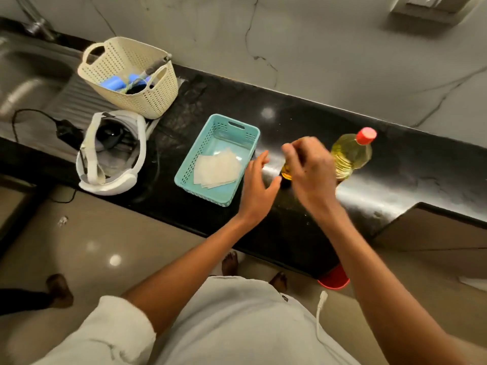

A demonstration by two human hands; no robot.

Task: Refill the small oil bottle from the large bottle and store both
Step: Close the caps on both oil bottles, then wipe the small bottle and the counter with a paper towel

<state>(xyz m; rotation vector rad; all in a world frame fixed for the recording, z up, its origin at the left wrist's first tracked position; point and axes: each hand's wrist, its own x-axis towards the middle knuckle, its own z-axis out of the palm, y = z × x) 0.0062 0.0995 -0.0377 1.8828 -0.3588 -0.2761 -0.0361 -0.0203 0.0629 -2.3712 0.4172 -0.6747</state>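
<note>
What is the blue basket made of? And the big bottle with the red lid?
The blue basket looks like matte moulded plastic: thin walls with rows of punched holes. The big bottle seems to be clear glossy plastic, since yellow oil shows through its ribbed side. Its red lid looks like plastic too.

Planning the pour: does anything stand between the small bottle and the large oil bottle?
Only the right hand, held over the small bottle. The large bottle stands capped just to its right; no other object shows between them.

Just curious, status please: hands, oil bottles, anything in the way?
Left hand open. Right hand over small bottle, grip unclear. Large bottle capped. Teal basket alongside.
</note>
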